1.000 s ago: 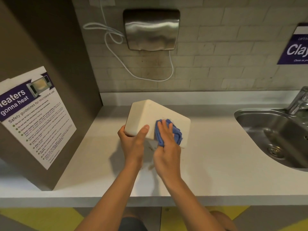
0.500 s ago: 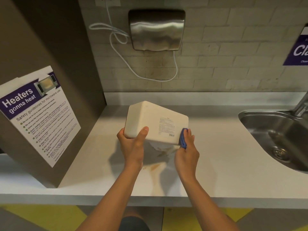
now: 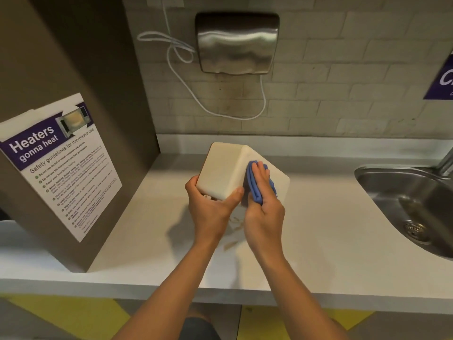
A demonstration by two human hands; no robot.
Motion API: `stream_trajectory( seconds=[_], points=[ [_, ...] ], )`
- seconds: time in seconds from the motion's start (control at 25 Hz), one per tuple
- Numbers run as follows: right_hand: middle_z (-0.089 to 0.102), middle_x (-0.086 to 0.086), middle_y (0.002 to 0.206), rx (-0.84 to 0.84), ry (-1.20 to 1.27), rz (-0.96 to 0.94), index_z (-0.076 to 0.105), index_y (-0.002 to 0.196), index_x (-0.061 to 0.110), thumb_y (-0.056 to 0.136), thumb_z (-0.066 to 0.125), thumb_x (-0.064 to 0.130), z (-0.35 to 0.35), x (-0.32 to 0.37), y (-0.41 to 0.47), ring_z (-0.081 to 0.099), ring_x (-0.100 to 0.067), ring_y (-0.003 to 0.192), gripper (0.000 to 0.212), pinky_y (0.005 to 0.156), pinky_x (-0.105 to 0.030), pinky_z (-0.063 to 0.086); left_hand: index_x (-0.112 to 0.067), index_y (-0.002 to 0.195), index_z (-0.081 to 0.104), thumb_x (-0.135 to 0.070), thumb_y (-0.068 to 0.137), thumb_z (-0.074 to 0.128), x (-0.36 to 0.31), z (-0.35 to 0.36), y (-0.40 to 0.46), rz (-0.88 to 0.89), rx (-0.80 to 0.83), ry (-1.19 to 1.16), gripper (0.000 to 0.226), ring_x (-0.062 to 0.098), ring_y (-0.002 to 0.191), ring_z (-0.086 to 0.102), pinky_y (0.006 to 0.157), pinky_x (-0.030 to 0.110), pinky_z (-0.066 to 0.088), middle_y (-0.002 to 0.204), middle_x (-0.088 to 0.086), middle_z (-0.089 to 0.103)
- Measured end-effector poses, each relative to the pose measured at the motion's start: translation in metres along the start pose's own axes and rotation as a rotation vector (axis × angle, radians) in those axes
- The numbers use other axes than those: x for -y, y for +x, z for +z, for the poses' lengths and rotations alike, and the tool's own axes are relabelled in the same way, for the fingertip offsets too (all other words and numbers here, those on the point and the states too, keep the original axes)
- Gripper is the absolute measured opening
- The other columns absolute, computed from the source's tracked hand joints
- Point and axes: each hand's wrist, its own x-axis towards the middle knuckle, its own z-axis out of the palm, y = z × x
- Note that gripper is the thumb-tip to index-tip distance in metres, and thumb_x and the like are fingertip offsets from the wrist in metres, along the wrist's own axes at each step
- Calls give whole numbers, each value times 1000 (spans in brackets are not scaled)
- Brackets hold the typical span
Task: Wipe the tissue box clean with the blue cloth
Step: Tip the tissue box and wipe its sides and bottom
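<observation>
Item: tissue box (image 3: pixel 220 171), cream, held tilted above the counter (image 3: pixel 331 217), one corner edge uppermost. It sits in your left hand (image 3: pixel 210 204): thumb curled up onto the near face, the other fingers wrapped under the far left edge, so that hand grips the box.

Item: blue cloth (image 3: pixel 255 190), folded, lying under the fingers of your right hand (image 3: pixel 264 207). Those fingers are laid nearly straight and press the cloth flat against the right-hand face of the box, just beside your left thumb. Whether the right thumb pinches the cloth from below, you cannot tell from here.

Item: brownish smears on the counter, below your wrists.

Item: sink (image 3: pixel 411 204), well to the right of your right hand.

Risks, as judged:
- The box is carried by one hand only; a hard push from your right fingers could twist it out of the left grip and drop it onto the smears.
- The cloth is held by pressure alone; lifting your fingers mid-stroke could let it slide off.
- The underside is hidden and may go unwiped.
</observation>
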Motion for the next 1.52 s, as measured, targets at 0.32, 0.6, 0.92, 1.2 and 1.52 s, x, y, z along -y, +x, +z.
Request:
stream_trajectory(
  seconds=[0.32,0.6,0.92,1.2,1.52],
  points=[
    [36,13,150,75,-116,-103,43,143,18,81,39,-18,-6,19,29,18,-1,143,72,118,-35,21,-32,128,39,-55,51,90,1,-1,-3,-13,12,24,95,-13,101,58,77,19,58,119,-20,56],
    [32,16,153,91,-211,-86,37,146,30,91,41,-10,-20,-27,-5,25,-7,142,68,115,-38,28,-37,125,39,-61,46,89,1,3,2,-26,0,106,97,-1,107,58,80,18,54,120,-15,55],
    [39,19,148,-34,-175,203,44,140,39,92,43,-11,-41,-67,-21,33,-3,137,69,111,-41,34,-34,125,37,-54,44,87,11,17,-9,-111,46,137,98,6,107,58,79,20,50,122,-11,55],
    [35,19,149,-73,-217,157,45,140,33,92,46,-11,-42,-68,-24,27,-2,140,66,112,-39,31,-36,130,30,-70,43,81,1,7,1,-114,309,317,106,15,117,52,93,36,55,131,-8,47],
    [37,18,149,-60,-208,49,46,140,28,87,45,-15,-32,-59,-21,25,1,140,69,112,-44,33,-18,140,32,-102,42,49,-42,6,25,-269,483,727,131,28,123,55,98,48,53,137,2,52]
  ],
)
